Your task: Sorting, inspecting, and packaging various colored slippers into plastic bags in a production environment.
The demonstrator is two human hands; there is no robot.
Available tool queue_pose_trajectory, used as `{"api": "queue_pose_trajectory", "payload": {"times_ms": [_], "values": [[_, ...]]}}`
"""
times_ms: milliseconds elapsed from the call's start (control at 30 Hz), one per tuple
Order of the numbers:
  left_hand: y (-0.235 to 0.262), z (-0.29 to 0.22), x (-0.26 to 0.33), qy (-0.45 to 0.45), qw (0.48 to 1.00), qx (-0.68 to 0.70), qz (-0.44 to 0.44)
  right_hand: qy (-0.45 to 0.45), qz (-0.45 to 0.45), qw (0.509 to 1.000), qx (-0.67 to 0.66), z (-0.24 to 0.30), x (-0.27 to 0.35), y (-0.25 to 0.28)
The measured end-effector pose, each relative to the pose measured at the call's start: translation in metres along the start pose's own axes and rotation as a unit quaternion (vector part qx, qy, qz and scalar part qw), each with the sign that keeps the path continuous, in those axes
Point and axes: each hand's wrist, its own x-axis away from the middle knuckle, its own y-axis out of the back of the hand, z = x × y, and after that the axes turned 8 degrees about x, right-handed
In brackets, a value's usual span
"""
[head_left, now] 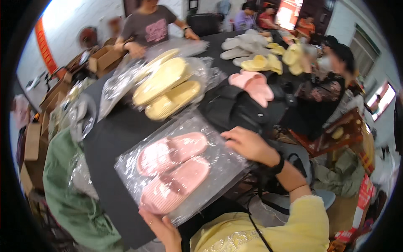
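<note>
A pair of pink slippers (194, 173) lies side by side inside a clear plastic bag (222, 161) at the near edge of the dark table. My left hand (163, 230) grips the bag's near end, by the toe of the closer slipper. At the far right side of the same bag is my right hand (252, 145), its thumb and fingers closed on the plastic edge. A dark band circles my right wrist. Part of each hand's grip is hidden. Just beyond the bag, several black slippers (239, 107) are piled with a loose pink pair (254, 84).
Bagged yellow slippers (168, 84) rest on the table (113, 147) ahead, with grey and yellow slippers (258, 63) farther back. A person in a dark shirt (149, 27) handles plastic across the table; another (323, 92) sits at right. Green cloth (71, 189) and cardboard boxes (105, 59) line the left.
</note>
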Motion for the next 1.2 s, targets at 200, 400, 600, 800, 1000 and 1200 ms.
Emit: {"api": "queue_pose_trajectory", "payload": {"times_ms": [200,400,600,800,1000,1200], "values": [[0.0,-0.001,0.002,0.031,0.984,-0.174,0.035,-0.027,0.149,0.973,-0.172,-0.013,-0.039,-0.022],[-0.009,0.01,0.007,0.03,0.962,-0.273,0.006,0.103,0.301,0.927,-0.199,-0.013,-0.077,-0.057],[-0.009,-0.006,-0.002,-0.014,0.953,-0.302,-0.024,0.096,0.251,0.941,-0.207,-0.041,-0.107,-0.108],[-0.012,-0.007,-0.003,-0.036,0.948,-0.315,-0.033,-0.047,0.133,0.984,-0.104,-0.029,-0.1,-0.099],[-0.01,-0.003,-0.003,-0.034,0.953,-0.298,-0.038,-0.085,0.025,0.99,-0.112,-0.045,-0.095,-0.103],[-0.013,0.0,-0.002,-0.028,0.954,-0.294,-0.043,-0.066,0.024,0.992,-0.107,-0.056,-0.117,-0.113]]}}
